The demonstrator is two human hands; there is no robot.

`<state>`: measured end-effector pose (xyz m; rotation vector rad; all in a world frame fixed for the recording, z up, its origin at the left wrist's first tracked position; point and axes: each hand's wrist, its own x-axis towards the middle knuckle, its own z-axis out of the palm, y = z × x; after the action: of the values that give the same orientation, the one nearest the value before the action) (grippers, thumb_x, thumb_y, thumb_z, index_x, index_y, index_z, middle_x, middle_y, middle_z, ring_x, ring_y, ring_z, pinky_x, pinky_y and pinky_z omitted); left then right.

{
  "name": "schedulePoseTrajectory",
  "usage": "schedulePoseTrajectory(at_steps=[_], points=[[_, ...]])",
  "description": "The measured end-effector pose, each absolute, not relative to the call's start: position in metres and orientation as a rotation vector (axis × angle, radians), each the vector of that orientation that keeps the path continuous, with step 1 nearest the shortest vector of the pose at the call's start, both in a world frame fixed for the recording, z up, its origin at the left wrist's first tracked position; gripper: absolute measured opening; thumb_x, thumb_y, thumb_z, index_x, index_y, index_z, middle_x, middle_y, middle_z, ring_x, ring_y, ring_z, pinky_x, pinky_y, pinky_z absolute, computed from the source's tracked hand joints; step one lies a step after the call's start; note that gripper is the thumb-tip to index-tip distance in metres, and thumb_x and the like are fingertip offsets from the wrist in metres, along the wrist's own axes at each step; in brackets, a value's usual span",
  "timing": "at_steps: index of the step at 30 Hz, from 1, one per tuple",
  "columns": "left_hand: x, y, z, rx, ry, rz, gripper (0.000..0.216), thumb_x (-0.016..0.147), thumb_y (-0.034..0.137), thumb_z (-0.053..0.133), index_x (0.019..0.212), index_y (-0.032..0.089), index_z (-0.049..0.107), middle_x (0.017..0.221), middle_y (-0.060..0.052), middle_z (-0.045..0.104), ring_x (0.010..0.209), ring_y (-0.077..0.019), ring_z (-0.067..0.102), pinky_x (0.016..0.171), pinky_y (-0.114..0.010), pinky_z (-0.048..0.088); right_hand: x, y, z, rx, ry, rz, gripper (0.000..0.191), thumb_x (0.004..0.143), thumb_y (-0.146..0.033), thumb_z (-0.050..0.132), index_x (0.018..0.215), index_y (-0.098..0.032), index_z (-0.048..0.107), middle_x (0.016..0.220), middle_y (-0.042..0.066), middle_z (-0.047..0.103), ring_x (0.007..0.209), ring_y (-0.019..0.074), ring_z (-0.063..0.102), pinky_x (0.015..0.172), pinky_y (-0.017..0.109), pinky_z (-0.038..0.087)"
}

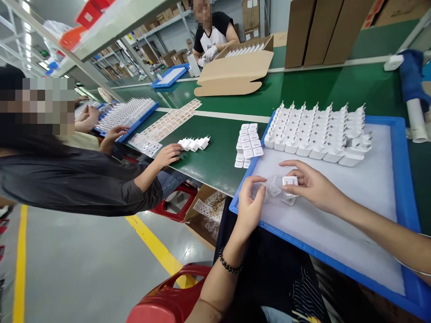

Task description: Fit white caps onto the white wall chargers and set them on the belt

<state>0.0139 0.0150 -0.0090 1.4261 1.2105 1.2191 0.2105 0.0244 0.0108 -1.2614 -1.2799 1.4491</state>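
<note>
My left hand (251, 202) is closed, thumb and finger pinching a crumpled piece of clear plastic film (274, 187) over the near left of the blue tray (411, 188). Just right of it, my right hand (308, 184) grips a small white plug charger (289, 181) with printing on its face. More white casing shows below that charger; my fingers partly hide it. Beyond my hands, rows of white plug chargers (313, 130) stand prongs up on the tray's white liner. Left of the tray, small white printed blocks (249, 142) are grouped on the green table.
At left, a co-worker's hand (168, 154) touches a short row of white chargers (194, 144) near sticker sheets (171, 121). Another person sits across the table behind an open cardboard box (235, 67). A red stool (161, 300) and a scrap carton (205, 211) stand below.
</note>
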Motion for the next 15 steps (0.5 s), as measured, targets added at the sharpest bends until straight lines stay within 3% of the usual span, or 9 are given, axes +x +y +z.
schedulePoseTrajectory(at_steps=[3,7,11,15], points=[[0.0135,0.0146,-0.0054,1.523,1.186,1.141,0.019,0.095,0.029,0.065,0.111,0.024,0.074,0.12,-0.009,0.072,0.119,-0.0268,0.064,0.11,-0.041,0.045,0.21,0.0238,0.0108,-1.254,-1.323,1.467,0.063,0.075,-0.04,0.084,0.13,-0.025,0.057,0.079,-0.002,0.066,0.069,0.0205,0.062,0.064,0.034,0.048],[0.0142,0.0132,0.0,1.677,1.139,0.977,0.036,0.095,0.034,0.07,0.131,0.031,0.07,0.143,-0.009,0.067,0.142,-0.0308,0.053,0.126,-0.052,0.027,0.2086,0.0209,0.0112,-1.245,-1.484,1.449,0.054,0.088,-0.04,0.073,0.136,-0.024,0.056,0.071,-0.006,0.057,0.061,0.016,0.052,0.062,0.032,0.041],[0.0148,0.0132,-0.0004,1.656,1.172,0.937,0.02,0.098,0.033,0.066,0.114,0.028,0.076,0.11,-0.006,0.078,0.114,-0.0273,0.068,0.127,-0.055,0.021,0.2077,0.0202,0.0123,-1.193,-1.401,1.546,0.052,0.09,-0.043,0.072,0.136,-0.025,0.055,0.074,-0.006,0.057,0.061,0.0148,0.052,0.059,0.03,0.04],[0.014,0.0149,-0.0065,1.586,1.216,1.039,0.012,0.094,0.027,0.068,0.101,0.023,0.077,0.096,-0.005,0.076,0.098,-0.0238,0.069,0.112,-0.045,0.042,0.208,0.0226,0.0132,-1.159,-1.328,1.635,0.061,0.084,-0.042,0.079,0.136,-0.024,0.054,0.079,-0.003,0.063,0.069,0.0164,0.059,0.062,0.03,0.044]])
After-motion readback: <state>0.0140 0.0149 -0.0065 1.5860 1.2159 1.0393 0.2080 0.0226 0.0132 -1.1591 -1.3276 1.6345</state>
